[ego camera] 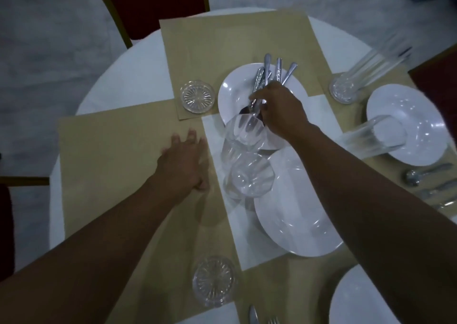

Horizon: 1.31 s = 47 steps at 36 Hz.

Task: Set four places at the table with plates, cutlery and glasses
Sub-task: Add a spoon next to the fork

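Gathering cutlery looks like the step in hand: the right hand [277, 108], at the centre of the frame, is closed around a bundle of silver metal cutlery [269, 73] whose handles fan upward over a white round ceramic plate [230, 93]. The left hand [183, 160], left of centre, lies open and palm-down on a tan paper placemat [111, 150], gripping nothing. Two clear stacked drinking glasses [244, 150] stand between the hands, just below the right hand. A second white plate [296, 214] sits lower right of the glasses. The right of the frame shows a place with a plate, glasses and cutlery already laid on the desk [138, 66]. Next, I judge, the bundle must be lifted clear of the glasses and pieces laid beside a bare placemat.
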### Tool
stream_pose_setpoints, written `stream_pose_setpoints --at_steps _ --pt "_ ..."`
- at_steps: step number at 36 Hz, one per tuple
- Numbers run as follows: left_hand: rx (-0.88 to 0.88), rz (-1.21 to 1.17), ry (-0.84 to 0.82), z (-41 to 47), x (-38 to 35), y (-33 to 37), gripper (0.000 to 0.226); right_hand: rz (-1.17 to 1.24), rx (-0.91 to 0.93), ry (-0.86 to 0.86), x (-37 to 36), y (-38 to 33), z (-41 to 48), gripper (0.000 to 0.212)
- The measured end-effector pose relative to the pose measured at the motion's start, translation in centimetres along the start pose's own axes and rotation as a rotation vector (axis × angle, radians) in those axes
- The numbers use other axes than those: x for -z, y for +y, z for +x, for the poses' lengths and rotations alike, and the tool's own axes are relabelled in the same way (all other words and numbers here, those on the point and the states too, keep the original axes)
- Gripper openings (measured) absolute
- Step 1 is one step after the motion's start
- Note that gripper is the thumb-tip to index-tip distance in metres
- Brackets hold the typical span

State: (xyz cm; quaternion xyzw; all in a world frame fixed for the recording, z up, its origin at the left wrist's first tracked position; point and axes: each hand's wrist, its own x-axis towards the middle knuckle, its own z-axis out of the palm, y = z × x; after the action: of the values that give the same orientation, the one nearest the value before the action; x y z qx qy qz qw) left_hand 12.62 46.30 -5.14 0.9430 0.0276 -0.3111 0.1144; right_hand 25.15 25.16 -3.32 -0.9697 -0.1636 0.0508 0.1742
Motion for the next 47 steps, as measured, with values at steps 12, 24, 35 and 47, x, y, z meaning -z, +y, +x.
stream_pose_setpoints --at_steps 12,24,35,47 --pt "0.022 0.085 -0.059 0.4 0.8 0.8 0.116 -0.220 0.240 -0.011 -0.1 0.7 2.2 0.025" --pt "0.013 0.088 -0.065 0.3 1.0 0.7 0.118 -0.169 0.329 -0.008 0.6 0.8 2.4 0.015" --pt "0.029 0.111 -0.064 0.2 1.0 1.0 0.116 -0.021 0.367 0.027 0.0 1.2 1.9 0.010" --pt "0.038 0.069 -0.013 0.1 0.5 0.8 0.121 0.298 0.235 0.352 1.2 -0.6 0.4 0.008"
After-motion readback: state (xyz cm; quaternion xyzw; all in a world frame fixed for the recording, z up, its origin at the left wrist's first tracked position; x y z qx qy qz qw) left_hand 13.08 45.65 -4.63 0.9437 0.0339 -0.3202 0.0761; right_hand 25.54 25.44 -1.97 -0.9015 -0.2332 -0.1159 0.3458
